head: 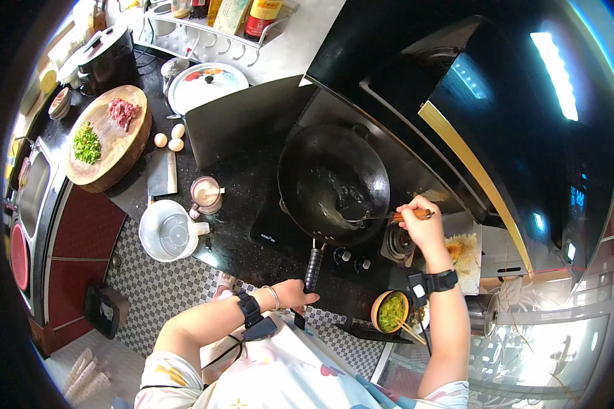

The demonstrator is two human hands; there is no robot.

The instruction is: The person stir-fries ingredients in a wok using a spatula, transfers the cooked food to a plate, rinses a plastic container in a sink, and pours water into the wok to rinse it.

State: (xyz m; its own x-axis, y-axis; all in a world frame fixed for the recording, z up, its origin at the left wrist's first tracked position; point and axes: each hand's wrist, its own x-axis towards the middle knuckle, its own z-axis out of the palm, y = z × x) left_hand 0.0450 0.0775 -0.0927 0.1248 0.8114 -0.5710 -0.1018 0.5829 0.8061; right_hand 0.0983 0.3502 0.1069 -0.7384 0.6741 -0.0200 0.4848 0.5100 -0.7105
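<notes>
A black wok [332, 179] sits on the stove, its inside wet and shiny with some pale liquid or residue at the bottom. My right hand [420, 225] is closed around the wooden handle of a metal cooking utensil [371, 217], whose working end lies inside the wok near its lower right wall. My left hand [291, 295] is at the lower end of the wok's dark ribbed handle [313, 268], the fingers curled around it. Just below the right forearm's inner side stands a bowl of chopped green vegetables [390, 312] with chopsticks [412, 331] resting on it.
Left on the counter are a round chopping board [133, 153] with minced meat [123, 113] and chopped greens [86, 144], several eggs [176, 144], a cleaver [162, 174], a lidded glass jar [206, 194] and a clear plastic jug [166, 231]. The range hood [465, 128] overhangs the right side.
</notes>
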